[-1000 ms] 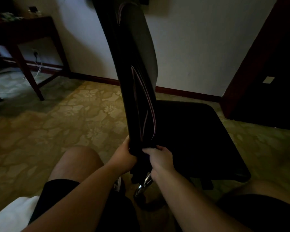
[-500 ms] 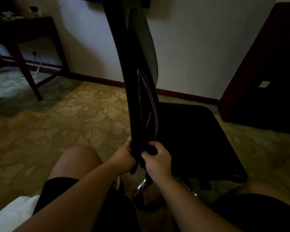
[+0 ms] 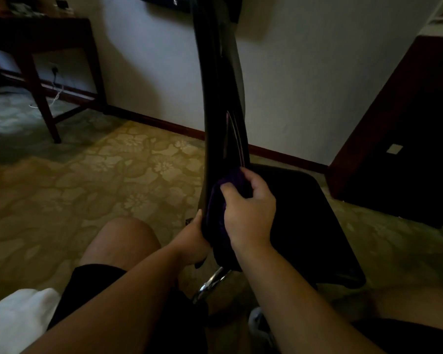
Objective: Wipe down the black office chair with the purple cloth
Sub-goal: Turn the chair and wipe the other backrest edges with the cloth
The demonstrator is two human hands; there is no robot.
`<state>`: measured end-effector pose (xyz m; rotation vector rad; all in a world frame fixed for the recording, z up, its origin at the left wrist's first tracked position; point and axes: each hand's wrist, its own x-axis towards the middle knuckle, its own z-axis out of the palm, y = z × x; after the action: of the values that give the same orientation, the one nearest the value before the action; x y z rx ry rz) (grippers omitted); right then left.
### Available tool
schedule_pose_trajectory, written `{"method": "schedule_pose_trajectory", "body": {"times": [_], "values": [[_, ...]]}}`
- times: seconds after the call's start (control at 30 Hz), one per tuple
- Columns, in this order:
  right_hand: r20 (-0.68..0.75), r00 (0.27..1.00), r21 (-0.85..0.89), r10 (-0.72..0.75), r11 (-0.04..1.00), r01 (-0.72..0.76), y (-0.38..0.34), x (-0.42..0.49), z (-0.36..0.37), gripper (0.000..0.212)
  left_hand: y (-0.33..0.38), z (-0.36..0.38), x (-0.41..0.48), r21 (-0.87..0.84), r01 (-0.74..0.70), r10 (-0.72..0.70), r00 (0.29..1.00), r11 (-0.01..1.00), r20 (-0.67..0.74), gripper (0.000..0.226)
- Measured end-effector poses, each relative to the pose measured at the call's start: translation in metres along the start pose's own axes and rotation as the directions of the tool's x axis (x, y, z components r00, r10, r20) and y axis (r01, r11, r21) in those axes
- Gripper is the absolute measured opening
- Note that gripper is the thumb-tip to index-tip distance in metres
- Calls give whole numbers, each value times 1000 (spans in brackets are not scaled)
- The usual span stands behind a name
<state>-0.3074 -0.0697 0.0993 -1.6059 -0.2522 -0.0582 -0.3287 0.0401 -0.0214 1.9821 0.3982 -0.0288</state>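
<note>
The purple cloth (image 3: 216, 200) is bunched against the near edge of the black office chair (image 3: 304, 221), just below the middle of the frame. Half a second ago it was barely visible, down at the bottom of the backrest (image 3: 219, 98). The right hand (image 3: 248, 215) has since slid up that edge, away from the left hand, and more of the cloth now shows. I read this as an upward wiping stroke along the lower backrest, with most of the tall panel above still to cover.

The right hand is clamped on the cloth, its fingers curled over the wad and pressing it to the backrest. The left hand (image 3: 192, 241) has stayed low, gripping the bottom edge of the backrest to steady it.

The backrest is seen edge-on, its long axis nearly upright from top centre to the hands. The seat (image 3: 317, 251) spreads to the right, so the chair faces the right of the frame. The cloth hangs lengthwise along the same upright line, and its tail drops past the right wrist.

A chrome base (image 3: 211, 281) glints under the hands, and a bare knee (image 3: 123, 241) sits left of them. The floral carpet (image 3: 87, 190) stretches left. A dark wooden counter (image 3: 36, 31) stands at upper left and a dark cabinet (image 3: 407, 111) at right.
</note>
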Motion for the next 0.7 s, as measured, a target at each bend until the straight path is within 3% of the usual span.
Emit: {"method": "schedule_pose_trajectory", "body": {"times": [0.1, 0.17, 0.23, 0.37, 0.43, 0.53, 0.6, 0.7], "values": [[88, 976, -150, -200, 966, 211, 16, 4, -2, 36, -4, 0, 0, 4, 20, -20, 999, 1000, -30, 99], [147, 957, -212, -250, 937, 278, 41, 3, -7, 36, -7, 3, 1, -5, 26, -26, 998, 1000, -59, 95], [199, 964, -313, -176, 921, 233, 66, 1, -9, 36, -11, 0, 1, -25, 12, -13, 998, 1000, -69, 97], [214, 965, -555, 148, 832, -5, 110, -12, -13, 38, -13, -5, 0, 32, 49, -48, 999, 998, -23, 98], [165, 971, -518, 176, 853, -66, 107, -14, -11, 39, -13, -6, 0, 55, 40, -40, 999, 998, 7, 94], [112, 992, -289, 63, 957, -28, 62, 1, -2, 36, -17, -10, 1, 13, 39, -39, 999, 999, 14, 92], [77, 991, -151, -107, 981, 118, 19, 10, 5, 37, -17, -11, -1, -44, 22, -23, 1000, 999, -19, 80], [85, 927, -51, -366, 927, 371, -40, 26, 17, 41, 3, -20, -4, -244, -37, 5, 991, 969, -134, 64]]}}
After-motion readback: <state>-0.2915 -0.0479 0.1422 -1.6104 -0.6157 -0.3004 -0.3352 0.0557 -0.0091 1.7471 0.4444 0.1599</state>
